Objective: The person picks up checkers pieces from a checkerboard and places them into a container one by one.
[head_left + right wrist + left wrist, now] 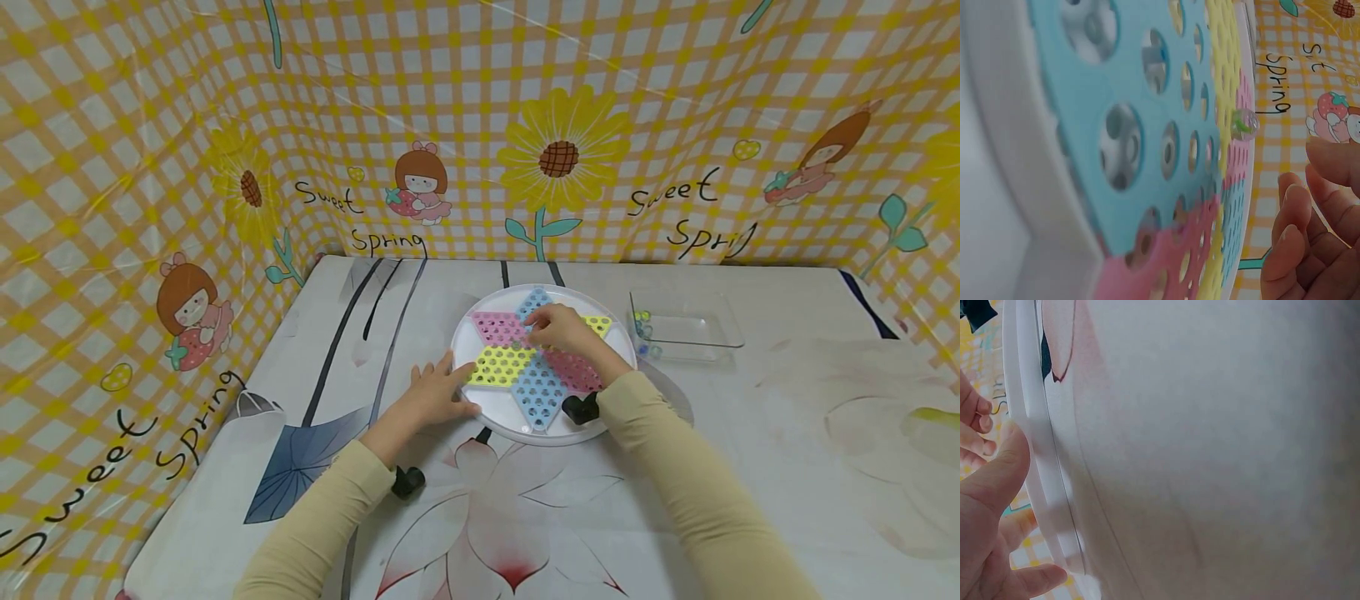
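Note:
A round white Chinese checkers board (491, 408) with a star of pink, yellow and blue hole fields lies on the table. My left hand (431, 396) rests at its left edge, thumb (1013, 456) against the rim and the other fingers spread. Over the far part of the star hovers my right hand (562, 327), fingers bent toward the pink and blue fields. Between its fingertips (1294, 200) no object shows, though part of that gap is hidden. A clear marble with a green swirl (1244, 124) sits on the board, apart from these fingers.
To the right of the board stands a clear plastic box (693, 329) with several coloured marbles (643, 325) at its left end. Checkered cloth (465, 100) hangs behind and along the sides. A flower-printed cover (517, 517) lies over the table.

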`<action>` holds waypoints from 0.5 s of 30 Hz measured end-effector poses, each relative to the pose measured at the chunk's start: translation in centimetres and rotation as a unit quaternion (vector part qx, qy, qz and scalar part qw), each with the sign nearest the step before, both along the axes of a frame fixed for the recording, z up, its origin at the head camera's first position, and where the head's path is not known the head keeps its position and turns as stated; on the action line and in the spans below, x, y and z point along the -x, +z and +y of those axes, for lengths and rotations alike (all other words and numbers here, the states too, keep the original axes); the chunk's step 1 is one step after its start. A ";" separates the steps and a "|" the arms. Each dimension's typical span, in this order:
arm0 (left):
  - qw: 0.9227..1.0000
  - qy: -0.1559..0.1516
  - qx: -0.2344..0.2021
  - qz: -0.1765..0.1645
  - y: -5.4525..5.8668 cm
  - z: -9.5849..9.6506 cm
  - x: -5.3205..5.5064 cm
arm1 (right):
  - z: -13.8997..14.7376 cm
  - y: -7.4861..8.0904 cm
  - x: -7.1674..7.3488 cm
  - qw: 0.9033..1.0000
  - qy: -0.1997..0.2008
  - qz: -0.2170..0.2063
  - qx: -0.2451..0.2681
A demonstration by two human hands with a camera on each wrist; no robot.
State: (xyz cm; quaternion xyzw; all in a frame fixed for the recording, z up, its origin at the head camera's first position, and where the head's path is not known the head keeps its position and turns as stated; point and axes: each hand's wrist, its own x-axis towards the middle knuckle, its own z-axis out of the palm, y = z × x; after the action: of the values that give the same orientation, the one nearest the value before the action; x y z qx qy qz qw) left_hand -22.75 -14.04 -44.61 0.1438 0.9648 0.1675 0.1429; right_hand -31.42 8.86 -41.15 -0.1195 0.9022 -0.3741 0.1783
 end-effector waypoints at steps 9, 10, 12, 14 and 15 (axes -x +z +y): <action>1.000 0.003 -0.002 -0.005 -0.3 -0.1 0.2 | -1.1 -0.8 0.2 0.999 0.030 0.012 -0.039; 1.000 0.003 -0.001 -0.006 -0.3 -0.1 0.2 | -1.2 -0.9 0.2 0.998 0.033 0.012 -0.043; 1.000 0.003 0.002 -0.006 -0.3 -0.1 0.2 | -1.4 -1.1 0.2 0.998 0.035 0.007 -0.047; 1.000 0.002 0.004 -0.006 -0.3 -0.1 0.2 | -1.6 -1.3 0.2 0.998 0.034 -0.002 -0.050; 1.000 0.002 0.004 -0.006 -0.3 -0.1 0.2 | -1.7 -1.4 0.3 0.998 0.034 -0.005 -0.052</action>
State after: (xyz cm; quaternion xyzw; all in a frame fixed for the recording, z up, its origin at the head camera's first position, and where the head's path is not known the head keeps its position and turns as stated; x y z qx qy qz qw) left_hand -22.93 -14.12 -44.93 0.1404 0.9648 0.1647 0.1491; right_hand -31.67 7.14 -42.58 -0.1391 0.9152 -0.3205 0.2011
